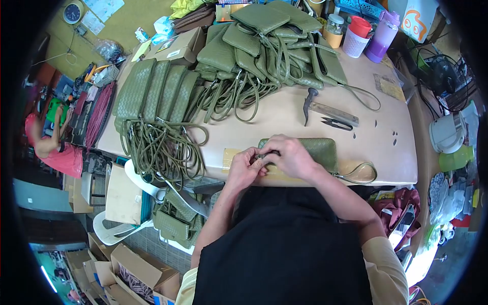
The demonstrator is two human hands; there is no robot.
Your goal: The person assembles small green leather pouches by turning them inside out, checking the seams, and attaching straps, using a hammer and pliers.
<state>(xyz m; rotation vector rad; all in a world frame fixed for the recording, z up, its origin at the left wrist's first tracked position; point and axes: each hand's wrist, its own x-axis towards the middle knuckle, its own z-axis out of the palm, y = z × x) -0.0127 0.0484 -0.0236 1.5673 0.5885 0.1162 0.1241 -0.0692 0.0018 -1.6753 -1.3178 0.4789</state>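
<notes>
Tan-topped table [290, 113] in a cluttered workroom; clock [72, 12] on the wall top left, black fan [443, 75] off to the right. Another person [56, 147] in pink at far left, clear of the wearer's work. Open cardboard boxes [140, 267] on the floor, lower left.

Work item: green pouch [317, 151], lying flat near the table's front edge, straight ahead of the wearer. Its wrist strap [364, 175] loops out from the right end, resting on the table. Yellowish sheet [232, 158] shows at the pouch's left side.

Left hand [245, 166] and right hand [288, 154] are together at the pouch's left end, both pinching it, fingers bunched and touching. Exact part gripped is hidden by the fingers.

Beyond the pouch: hammer [308, 105], flat bar [333, 113] right next to it, black snips [337, 123] just on the near side of the bar. Few dark specks to their right.

Back of table: big heap of green pouches [262, 43]. Left: leaning row of pouches [155, 91], straps [162, 147] tangled over the front edge. Purple bottle [383, 38] and red-lidded cup [357, 38] at back right.
</notes>
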